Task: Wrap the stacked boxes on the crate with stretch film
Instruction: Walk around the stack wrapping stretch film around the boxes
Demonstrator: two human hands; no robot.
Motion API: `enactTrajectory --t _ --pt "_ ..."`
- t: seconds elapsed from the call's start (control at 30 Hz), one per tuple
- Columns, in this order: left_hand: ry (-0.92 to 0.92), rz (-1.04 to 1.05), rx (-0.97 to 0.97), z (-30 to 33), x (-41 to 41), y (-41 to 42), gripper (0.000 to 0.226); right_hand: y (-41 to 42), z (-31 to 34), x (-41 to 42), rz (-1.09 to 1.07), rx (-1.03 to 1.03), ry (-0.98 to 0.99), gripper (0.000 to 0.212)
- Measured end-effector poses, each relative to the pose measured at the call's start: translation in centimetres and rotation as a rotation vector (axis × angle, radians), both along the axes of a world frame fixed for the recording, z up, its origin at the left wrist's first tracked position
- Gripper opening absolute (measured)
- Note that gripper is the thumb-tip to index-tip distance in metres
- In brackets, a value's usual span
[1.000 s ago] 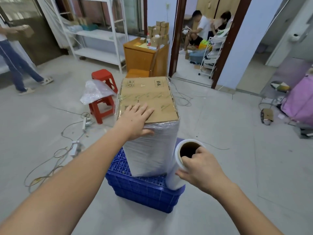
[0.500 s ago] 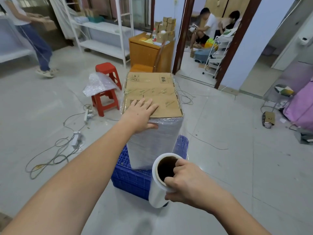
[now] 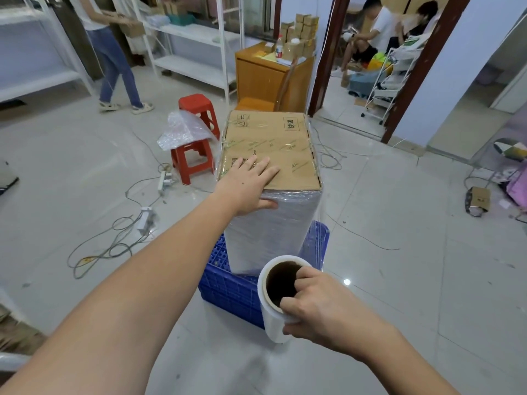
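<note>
Pale grey floor tiles (image 3: 399, 223) fill a workroom seen from a head-worn camera that looks down along two bare forearms. At the centre, a blue plastic crate (image 3: 228, 292) sits on the floor, and a tall stack of boxes (image 3: 271, 223) stands upright on it. Cloudy stretch film covers the sides of the stack, while the brown cardboard top, marked with printed tape and symbols, remains bare. The left hand (image 3: 248, 183) lies flat on the near left corner of that top, fingers straight and spread, with the thumb down over the wrapped front edge. The right hand (image 3: 316, 306) is lower and closer to the camera, well apart from the left; its fingers curl into the open cardboard core of a roll of stretch film (image 3: 278, 303) and grip it, holding the roll roughly upright just in front of the crate's near right corner. A thin sheet of film stretches up from the roll towards the right edge of the stack. Left of the stack are two red stools (image 3: 194, 158), one bearing a crumpled sheet of bubble wrap (image 3: 182, 132), and loose cables (image 3: 114, 240) trail over the tiles. Behind stands an orange wooden cabinet (image 3: 265, 78) topped with small cartons. A person in jeans (image 3: 117, 67) stands by white shelving (image 3: 188, 52), and two more people sit beyond a doorway.
</note>
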State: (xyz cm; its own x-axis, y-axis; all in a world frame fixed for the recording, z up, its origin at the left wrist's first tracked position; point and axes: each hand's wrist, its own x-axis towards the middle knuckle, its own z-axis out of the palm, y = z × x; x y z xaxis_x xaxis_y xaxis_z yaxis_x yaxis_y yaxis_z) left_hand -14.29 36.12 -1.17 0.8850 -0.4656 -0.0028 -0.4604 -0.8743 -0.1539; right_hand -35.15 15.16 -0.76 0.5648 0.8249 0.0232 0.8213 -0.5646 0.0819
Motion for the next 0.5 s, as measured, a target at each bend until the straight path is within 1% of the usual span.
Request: enactTrajectory --t 0.1,0.17,0.27,0.37,0.5 --pt "0.0 -0.002 -0.009 -0.1 0.0 0.0 0.103 0.1 -0.3 0.0 0.027 0.007 -0.008 0.028" --pt "-0.007 -0.005 -0.018 -0.1 0.0 0.1 0.103 0.3 -0.4 -0.1 0.016 0.022 -0.005 0.031" --pt "0.0 -0.013 -0.034 -0.1 0.0 0.3 0.103 0.9 -0.2 -0.2 -0.043 0.061 0.014 0.036" --pt "0.002 -0.012 -0.069 -0.2 0.1 0.2 0.104 1.9 -0.2 -0.6 -0.111 0.099 0.038 0.029" --pt "0.037 -0.023 -0.162 -0.4 0.6 0.7 0.107 4.3 -0.4 -0.5 -0.192 0.081 0.025 0.028"
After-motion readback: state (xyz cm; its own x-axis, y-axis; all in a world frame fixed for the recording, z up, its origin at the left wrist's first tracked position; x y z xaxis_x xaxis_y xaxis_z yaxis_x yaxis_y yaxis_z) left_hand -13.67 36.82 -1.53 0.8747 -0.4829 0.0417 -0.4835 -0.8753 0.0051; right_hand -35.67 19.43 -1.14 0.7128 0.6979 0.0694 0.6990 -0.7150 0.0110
